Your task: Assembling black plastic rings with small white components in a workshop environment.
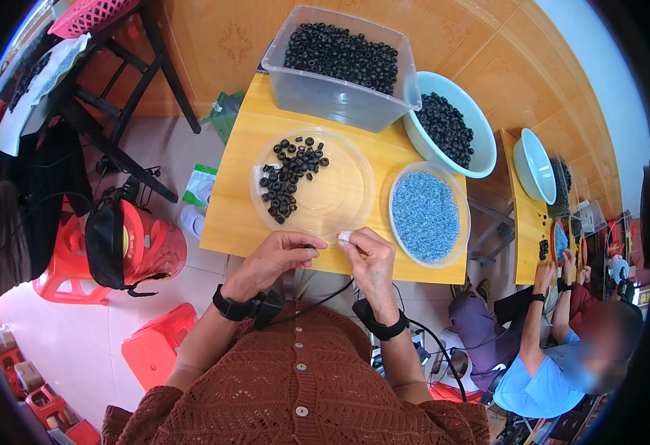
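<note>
In the head view, the left hand [284,254] pinches a small black bead [309,246] just over the near edge of the bench [236,196]. Its fingers are nearly closed on it, and they hide most of it. The right hand [371,259] is just beside, with something white [345,236] at its fingers, maybe a wrap. Those fingers are close together, but I cannot tell if they hold a thin thing too.

The bead looks light, hard and smooth. It should not squash or break easily, but it could slip or roll away. The best hold is by its round sides, with soft fingertips, so any hole stays free.

Near the hands is a clear round tray [340,182] with loose black beads [284,178] on it. To the right is an oval tub [464,215] full of tiny blue beads [425,215]. It is close to the right hand, so an elbow or wrist could bump it. Further back are a clear bin [332,104] and a pale blue bowl [486,148], both holding black pieces. A black cord [443,345] runs by the right wrist and might catch.
</note>
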A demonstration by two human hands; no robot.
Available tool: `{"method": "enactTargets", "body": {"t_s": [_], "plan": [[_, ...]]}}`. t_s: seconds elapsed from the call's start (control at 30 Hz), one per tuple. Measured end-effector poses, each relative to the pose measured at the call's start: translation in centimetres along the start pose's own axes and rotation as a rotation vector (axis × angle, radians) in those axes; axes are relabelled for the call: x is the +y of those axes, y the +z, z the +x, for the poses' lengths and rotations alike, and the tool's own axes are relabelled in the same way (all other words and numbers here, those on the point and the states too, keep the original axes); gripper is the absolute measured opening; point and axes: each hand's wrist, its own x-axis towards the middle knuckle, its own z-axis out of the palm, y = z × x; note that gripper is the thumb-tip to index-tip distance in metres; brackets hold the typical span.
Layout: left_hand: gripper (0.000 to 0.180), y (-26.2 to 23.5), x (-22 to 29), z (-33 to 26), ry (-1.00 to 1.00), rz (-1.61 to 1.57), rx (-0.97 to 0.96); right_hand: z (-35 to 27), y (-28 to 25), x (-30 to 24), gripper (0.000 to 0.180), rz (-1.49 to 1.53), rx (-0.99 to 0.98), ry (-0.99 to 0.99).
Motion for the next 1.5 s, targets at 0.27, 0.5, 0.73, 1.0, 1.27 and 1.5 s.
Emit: {"method": "enactTargets", "body": {"t_s": [0.27,0.5,0.73,1.0,1.27,1.5], "plan": [[0.023,0.2,-0.7,0.1,0.188,-0.029,0.069,-0.6,1.4,0.9,0.016,0.483,0.014,0.214],[0.019,-0.4,-1.1,0.1,0.33,-0.036,0.104,-0.3,2.3,-1.0,0.017,0.514,-0.075,0.287],[0.019,-0.3,-0.7,-0.7,0.326,-0.034,0.111,0.1,2.4,-1.3,0.016,0.234,-0.09,0.132],[0.025,-0.3,-1.6,0.1,0.461,0.126,0.179,0.4,1.9,-2.3,0.014,0.018,-0.152,-0.038],[0.034,1.4,-1.3,-0.2,0.506,0.281,0.248,-0.3,1.7,-1.5,0.013,0.215,-0.157,0.14],[0.035,2.3,-1.3,0.2,0.543,0.369,0.289,-0.9,1.8,-1.3,0.013,0.295,-0.114,0.179]]}}
